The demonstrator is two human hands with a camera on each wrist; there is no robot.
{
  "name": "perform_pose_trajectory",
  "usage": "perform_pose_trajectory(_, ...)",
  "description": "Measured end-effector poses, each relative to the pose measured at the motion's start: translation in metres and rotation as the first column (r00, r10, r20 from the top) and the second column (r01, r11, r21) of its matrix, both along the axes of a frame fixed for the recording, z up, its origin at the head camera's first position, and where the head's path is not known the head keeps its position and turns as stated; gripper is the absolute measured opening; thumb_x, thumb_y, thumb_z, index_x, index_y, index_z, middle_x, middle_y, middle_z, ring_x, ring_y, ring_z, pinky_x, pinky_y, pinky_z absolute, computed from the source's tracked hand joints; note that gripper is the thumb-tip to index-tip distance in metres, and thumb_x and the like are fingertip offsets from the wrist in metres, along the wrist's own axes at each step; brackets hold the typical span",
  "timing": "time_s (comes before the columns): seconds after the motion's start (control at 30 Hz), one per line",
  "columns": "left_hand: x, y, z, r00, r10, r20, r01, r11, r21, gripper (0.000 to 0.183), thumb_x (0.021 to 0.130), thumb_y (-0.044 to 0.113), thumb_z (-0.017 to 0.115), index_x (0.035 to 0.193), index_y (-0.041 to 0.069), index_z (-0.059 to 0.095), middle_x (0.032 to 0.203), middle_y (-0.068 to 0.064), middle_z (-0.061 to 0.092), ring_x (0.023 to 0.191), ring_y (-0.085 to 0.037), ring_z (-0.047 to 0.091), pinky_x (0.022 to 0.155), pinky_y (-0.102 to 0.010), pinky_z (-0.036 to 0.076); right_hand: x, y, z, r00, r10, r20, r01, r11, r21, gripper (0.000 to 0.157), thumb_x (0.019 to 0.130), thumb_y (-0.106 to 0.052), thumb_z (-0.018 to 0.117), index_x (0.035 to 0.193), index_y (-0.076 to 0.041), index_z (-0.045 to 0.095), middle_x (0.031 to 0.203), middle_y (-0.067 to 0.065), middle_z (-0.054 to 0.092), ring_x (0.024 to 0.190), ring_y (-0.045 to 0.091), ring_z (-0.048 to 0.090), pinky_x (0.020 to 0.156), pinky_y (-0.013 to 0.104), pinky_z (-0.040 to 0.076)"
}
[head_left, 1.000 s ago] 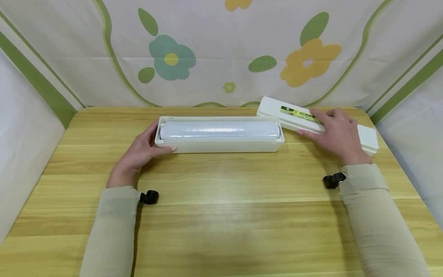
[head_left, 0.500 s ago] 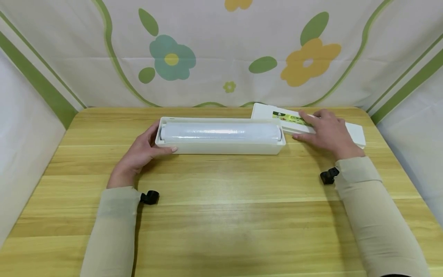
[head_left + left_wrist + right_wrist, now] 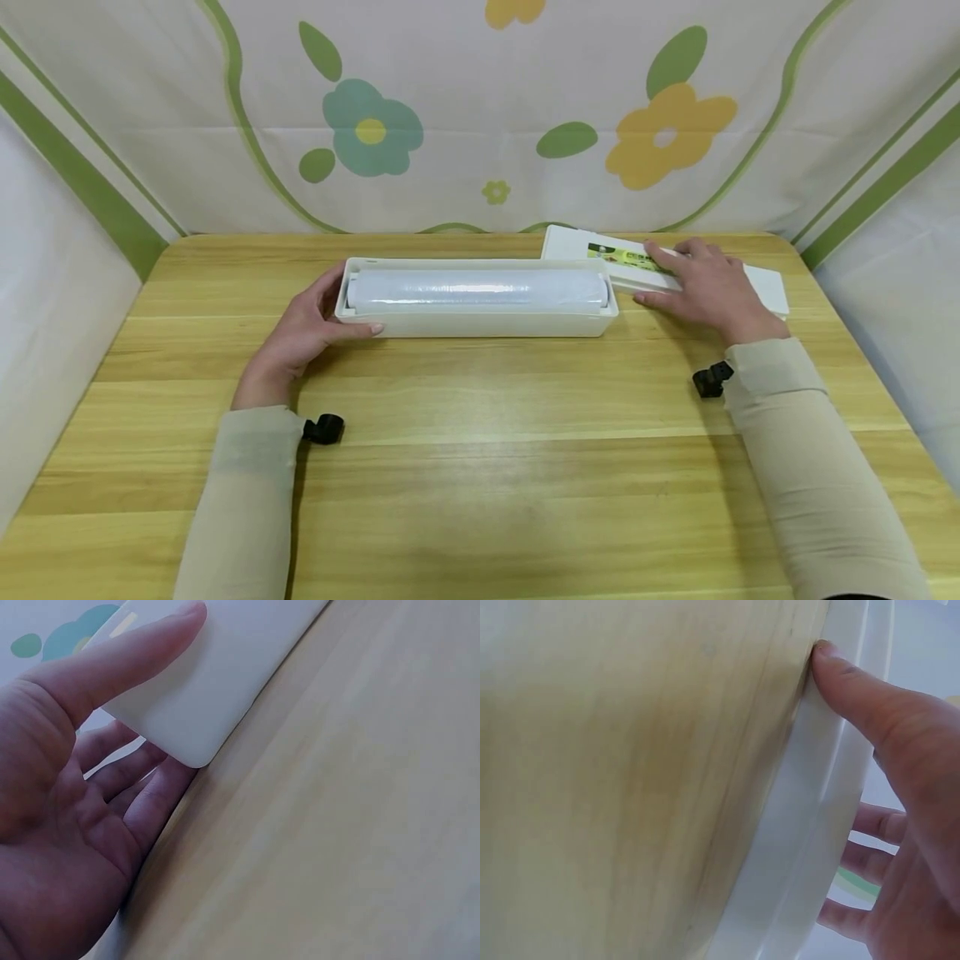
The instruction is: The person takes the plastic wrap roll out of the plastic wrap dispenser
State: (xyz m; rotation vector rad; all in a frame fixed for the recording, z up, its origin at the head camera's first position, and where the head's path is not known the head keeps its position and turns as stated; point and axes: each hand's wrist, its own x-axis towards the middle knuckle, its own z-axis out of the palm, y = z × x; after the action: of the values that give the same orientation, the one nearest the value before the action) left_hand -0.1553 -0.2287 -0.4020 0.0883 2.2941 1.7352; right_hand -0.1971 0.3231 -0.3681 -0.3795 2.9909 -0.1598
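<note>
A long white box (image 3: 480, 325) without its cover stands on the table, and a roll of cling film (image 3: 480, 290) lies inside it. My left hand (image 3: 300, 329) grips the box's left end, thumb on the front wall and the other fingers behind; in the left wrist view the thumb (image 3: 142, 656) presses the wall (image 3: 202, 697). To the right, a white lid (image 3: 765, 287) with a green and yellow label (image 3: 626, 255) lies slanted on the table. My right hand (image 3: 708, 287) holds it across the middle, thumb along its near edge (image 3: 802, 772) in the right wrist view.
The wooden table (image 3: 480, 467) ends at the back against a white curtain (image 3: 465, 100) with flower prints. More white fabric hangs at both sides. The lid's left end sits right behind the box's right end. Each sleeve cuff carries a small black camera mount (image 3: 325, 428).
My right hand has brought the lid left and lowered it onto the table, its left end now behind the box. My left hand stays on the box, which has shifted very slightly nearer.
</note>
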Motion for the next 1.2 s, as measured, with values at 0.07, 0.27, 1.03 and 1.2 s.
perform_pose_trajectory(0.07, -0.0004, -0.0001, -0.0009, 1.0, -0.003, -0.001, 0.003, 1.0, -0.002, 0.104, 0.085, 0.013, 0.093, 0.169, 0.03, 0.034, 0.156, -0.002, 0.049, 0.135, -0.02, 0.049, 0.101, -0.016, 0.048, 0.0001, 0.0001, 0.0005, 1.0, 0.002, 0.006, -0.002, 1.0, -0.003, 0.088, 0.101, -0.059, 0.069, 0.171, -0.02, 0.032, 0.153, 0.034, 0.043, 0.136, 0.057, 0.042, 0.106, 0.082, 0.033)
perform_pose_trajectory(0.27, -0.0001, -0.0004, -0.0022, 1.0, -0.011, -0.007, 0.011, 1.0, 0.011, 0.105, 0.084, 0.012, 0.094, 0.169, 0.03, 0.035, 0.154, -0.002, 0.05, 0.135, -0.02, 0.05, 0.101, -0.016, 0.049, 0.0012, -0.0001, 0.0008, 1.0, 0.001, 0.023, 0.0, 1.0, -0.021, 0.088, 0.101, -0.057, 0.07, 0.171, -0.02, 0.032, 0.152, 0.034, 0.043, 0.136, 0.057, 0.042, 0.106, 0.081, 0.034)
perform_pose_trajectory(1.03, -0.0011, 0.0012, -0.0029, 1.0, -0.004, -0.015, 0.004, 1.0, 0.019, 0.106, 0.083, 0.011, 0.095, 0.168, 0.031, 0.036, 0.156, -0.004, 0.05, 0.137, -0.019, 0.049, 0.102, -0.016, 0.049, 0.001, -0.0036, -0.0023, 1.0, 0.004, -0.001, -0.004, 0.999, -0.042, 0.088, 0.101, -0.052, 0.073, 0.17, -0.015, 0.033, 0.149, 0.035, 0.044, 0.131, 0.058, 0.043, 0.105, 0.081, 0.033)
perform_pose_trajectory(1.2, -0.0009, 0.0012, -0.0029, 1.0, -0.004, -0.015, 0.005, 1.0, 0.018, 0.107, 0.083, 0.011, 0.095, 0.169, 0.031, 0.035, 0.156, -0.003, 0.05, 0.136, -0.019, 0.05, 0.101, -0.016, 0.049, 0.0011, -0.0057, -0.0025, 0.999, -0.02, 0.025, 0.021, 0.998, -0.058, 0.088, 0.101, -0.051, 0.073, 0.17, -0.017, 0.031, 0.151, 0.035, 0.042, 0.136, 0.059, 0.039, 0.109, 0.083, 0.027)
